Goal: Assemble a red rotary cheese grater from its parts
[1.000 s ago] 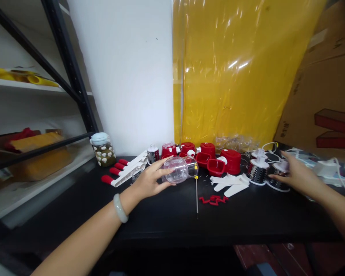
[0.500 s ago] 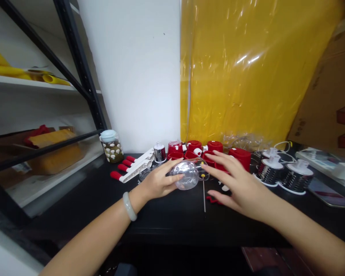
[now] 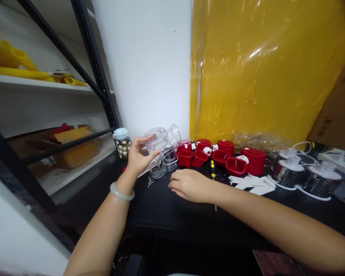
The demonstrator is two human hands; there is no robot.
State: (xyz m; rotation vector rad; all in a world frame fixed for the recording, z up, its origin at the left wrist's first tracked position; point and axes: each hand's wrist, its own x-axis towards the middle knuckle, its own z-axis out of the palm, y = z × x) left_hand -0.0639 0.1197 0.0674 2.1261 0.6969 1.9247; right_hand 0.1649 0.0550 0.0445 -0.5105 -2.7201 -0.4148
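My left hand (image 3: 139, 156) is raised at the left side of the desk, thumb and fingers wrapped round a clear plastic container (image 3: 158, 140) held tilted. Other clear plastic parts (image 3: 170, 159) stand right behind and below it, and their outlines overlap. Low over the black desk, my right hand (image 3: 188, 184) is closed with its fingers curled down; whatever may be inside is hidden. A little pile of screws (image 3: 150, 182) lies to its left. Behind my right forearm is a screwdriver (image 3: 212, 168) with a black and yellow handle, its shaft partly covered.
Several red plastic housings (image 3: 253, 161) line the back, with white flat parts (image 3: 253, 183) in front. Metal grater drums (image 3: 290, 172) stand at the right. A patterned jar (image 3: 122, 143) is beside the black shelf frame (image 3: 94, 61) on the left.
My left hand has moved left and up with the clear container. My right hand has left the container, dropped to the desk and curled its fingers. The view has turned slightly left.
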